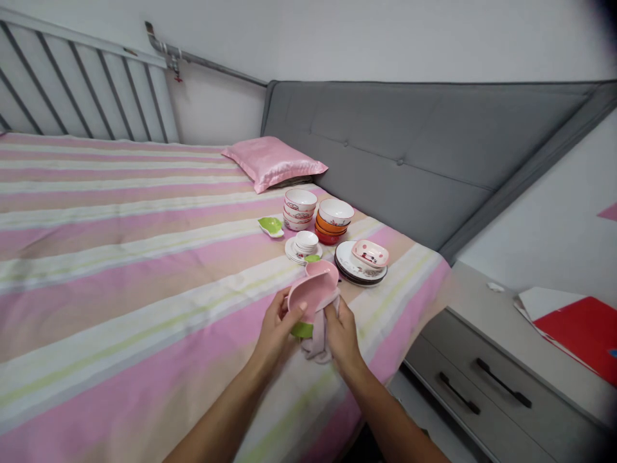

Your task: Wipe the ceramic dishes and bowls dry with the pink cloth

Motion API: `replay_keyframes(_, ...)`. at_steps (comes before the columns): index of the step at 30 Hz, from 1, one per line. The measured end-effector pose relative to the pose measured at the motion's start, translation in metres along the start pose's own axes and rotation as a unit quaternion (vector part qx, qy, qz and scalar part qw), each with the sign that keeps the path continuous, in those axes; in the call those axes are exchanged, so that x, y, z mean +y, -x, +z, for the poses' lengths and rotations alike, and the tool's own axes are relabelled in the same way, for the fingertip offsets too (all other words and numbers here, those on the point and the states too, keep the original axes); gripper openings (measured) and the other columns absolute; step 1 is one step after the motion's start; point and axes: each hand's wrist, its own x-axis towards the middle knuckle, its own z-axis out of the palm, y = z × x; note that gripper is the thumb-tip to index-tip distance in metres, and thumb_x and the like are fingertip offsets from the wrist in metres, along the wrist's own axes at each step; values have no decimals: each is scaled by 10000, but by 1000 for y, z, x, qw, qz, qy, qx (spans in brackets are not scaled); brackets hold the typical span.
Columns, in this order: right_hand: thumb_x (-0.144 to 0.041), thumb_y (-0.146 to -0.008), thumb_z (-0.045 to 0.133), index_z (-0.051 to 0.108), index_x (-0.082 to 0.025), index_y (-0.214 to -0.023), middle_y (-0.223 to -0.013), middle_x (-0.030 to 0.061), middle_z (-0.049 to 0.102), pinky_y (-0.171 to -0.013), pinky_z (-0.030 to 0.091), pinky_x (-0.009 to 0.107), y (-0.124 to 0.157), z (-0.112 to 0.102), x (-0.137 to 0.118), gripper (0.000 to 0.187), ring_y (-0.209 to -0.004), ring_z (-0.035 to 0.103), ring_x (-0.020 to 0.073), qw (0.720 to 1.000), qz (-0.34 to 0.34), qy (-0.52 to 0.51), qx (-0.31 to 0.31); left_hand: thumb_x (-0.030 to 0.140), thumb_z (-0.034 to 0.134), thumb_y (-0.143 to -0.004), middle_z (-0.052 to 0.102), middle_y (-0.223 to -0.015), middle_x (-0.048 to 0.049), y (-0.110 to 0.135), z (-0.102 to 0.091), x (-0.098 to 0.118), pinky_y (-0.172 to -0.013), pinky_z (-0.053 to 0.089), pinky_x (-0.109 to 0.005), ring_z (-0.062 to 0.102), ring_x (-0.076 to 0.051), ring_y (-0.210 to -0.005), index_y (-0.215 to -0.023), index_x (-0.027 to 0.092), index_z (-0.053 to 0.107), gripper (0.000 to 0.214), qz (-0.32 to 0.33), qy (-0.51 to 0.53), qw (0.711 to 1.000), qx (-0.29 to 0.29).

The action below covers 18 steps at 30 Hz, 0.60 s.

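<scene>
My left hand (pixel 279 321) grips the left rim of a pink dish (pixel 313 292) with green leaf-like parts, its thumb over the edge. On the dish's right side, my right hand (pixel 341 325) is closed on a pale greyish-pink cloth (pixel 318 341), which is pressed against the rim and hangs below. The dish is held tilted above the bed. Just beyond it are small white bowls (pixel 306 240) stacked on small plates (pixel 290 252). To the right, a pink patterned dish (pixel 370 253) rests on a stack of larger plates (pixel 344 257).
Behind stand stacked white bowls (pixel 299 199) and a stack with orange bowls (pixel 330 225). A green leaf-shaped dish (pixel 270 226) lies left of them on the striped bedspread (pixel 144 270). A pink pillow (pixel 274 161) lies by the grey headboard (pixel 409 135). A nightstand (pixel 482 341) stands at right.
</scene>
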Motion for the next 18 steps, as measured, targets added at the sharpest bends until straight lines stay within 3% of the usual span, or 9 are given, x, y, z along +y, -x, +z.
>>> replay_keyframes(4,-369,-891,373,581,-162,-1024,-841,51,663,-651,455,261,-6,-9,-2,323,-738,592,179,997,-10,78,9,453,604,-741,622,-1023,-94,-7,-11,4,-671,467,-271,596,-204,-907,-1114,157,552,479,-4,-43,999,23)
replay_keyframes(7,-317,-897,332,569,-146,-1090,-817,74,675,-640,449,281,-7,-14,-7,350,-717,608,202,983,-44,176,33,436,663,-682,631,-1016,-108,-10,-16,7,-710,474,-308,589,-229,-953,-1094,159,564,506,60,-152,984,75)
replay_keyframes(10,-246,-882,322,548,-138,-1161,-922,107,689,-679,467,304,-6,-17,-11,375,-808,642,227,965,-101,239,34,378,699,-643,633,-1053,-106,-9,-18,12,-706,482,-322,590,-235,-952,-1136,191,559,545,129,-247,957,86)
replay_keyframes(13,-171,-858,332,531,-143,-1199,-1047,110,674,-751,486,307,-3,-17,-12,396,-925,645,219,955,-157,251,16,335,671,-664,641,-1079,-94,-7,-20,13,-679,478,-319,610,-217,-852,-1165,216,564,526,143,-328,933,46)
replay_keyframes(16,-111,-837,340,533,-170,-1205,-1116,89,652,-820,484,288,1,-14,-12,420,-999,628,188,944,-215,249,-14,220,579,-708,693,-977,-64,-8,-22,10,-683,462,-308,628,-213,-791,-1058,231,641,355,138,-382,913,-33)
replay_keyframes(18,-88,-825,345,547,-191,-1192,-1111,69,655,-838,481,273,3,-14,-14,432,-997,628,170,938,-237,250,-30,117,498,-694,714,-884,-44,-9,-23,6,-690,454,-294,640,-213,-781,-984,233,669,356,138,-382,912,-60)
